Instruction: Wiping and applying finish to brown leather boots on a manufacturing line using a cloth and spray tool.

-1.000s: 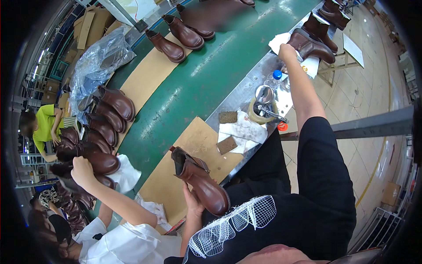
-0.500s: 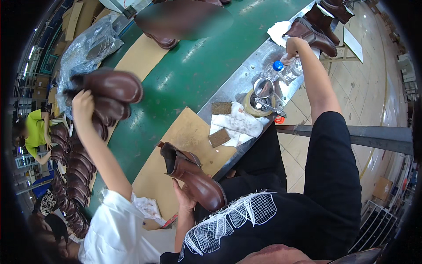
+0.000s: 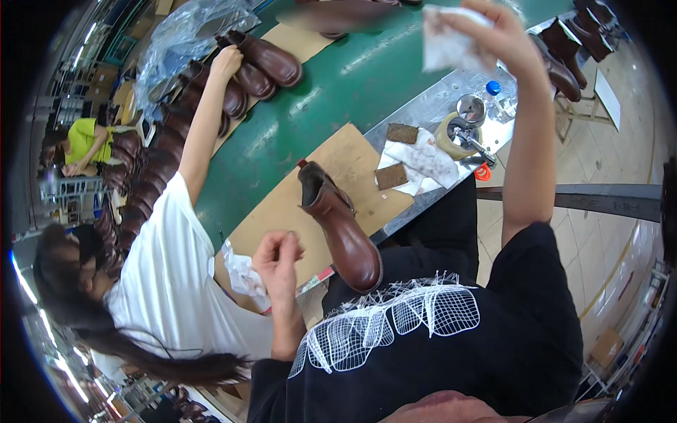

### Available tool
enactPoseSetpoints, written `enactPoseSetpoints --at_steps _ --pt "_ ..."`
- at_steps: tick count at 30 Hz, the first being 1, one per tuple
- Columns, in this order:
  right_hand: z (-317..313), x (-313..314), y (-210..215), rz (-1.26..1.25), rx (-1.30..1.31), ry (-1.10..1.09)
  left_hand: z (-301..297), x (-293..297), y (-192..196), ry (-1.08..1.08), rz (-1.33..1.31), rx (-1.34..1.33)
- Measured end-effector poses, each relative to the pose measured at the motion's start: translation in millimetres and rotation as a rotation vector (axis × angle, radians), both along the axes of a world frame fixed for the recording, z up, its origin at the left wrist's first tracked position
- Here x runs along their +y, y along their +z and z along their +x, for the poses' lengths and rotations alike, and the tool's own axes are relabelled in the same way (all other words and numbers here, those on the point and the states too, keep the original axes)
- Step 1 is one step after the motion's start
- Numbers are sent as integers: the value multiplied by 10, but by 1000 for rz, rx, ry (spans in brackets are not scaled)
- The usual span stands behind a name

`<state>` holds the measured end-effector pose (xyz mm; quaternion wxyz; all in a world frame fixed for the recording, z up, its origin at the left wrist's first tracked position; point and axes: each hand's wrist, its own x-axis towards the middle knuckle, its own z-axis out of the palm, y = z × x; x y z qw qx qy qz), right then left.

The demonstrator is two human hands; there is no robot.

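Note:
My right hand (image 3: 504, 35) is raised at the upper right, its fingers closed on a white cloth (image 3: 451, 39) with faint brown stains. My left hand (image 3: 277, 255) is curled loosely beside the boot, apart from it, with nothing visible in it. Between my arms a brown leather ankle boot (image 3: 345, 236) lies on a sheet of cardboard (image 3: 271, 204), its toe over the table edge close to my black shirt. Its shaft points away from me.
Two brown sponge blocks (image 3: 402, 133) and a folded stained cloth (image 3: 430, 158) lie near a pot (image 3: 451, 141) with a metal lid. A bottle with a blue cap (image 3: 493, 88) stands behind. A co-worker's hand (image 3: 227, 62) grips boots at the left, above boot rows.
My right hand has lifted the white cloth from beside the far boots. My left hand has let go of the boot and moved left. The co-worker has set the boots down on the table.

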<state>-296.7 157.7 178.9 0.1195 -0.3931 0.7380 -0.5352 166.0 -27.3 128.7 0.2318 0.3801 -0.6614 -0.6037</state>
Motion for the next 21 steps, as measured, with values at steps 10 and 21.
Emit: enactPoseSetpoints --at_steps 10,21 --pt "1965 -335 -684 -71 -861 225 -1380 283 -371 -412 -532 70" --pt "1195 884 -1560 188 -19 -562 -1369 244 -247 -296 600 7"
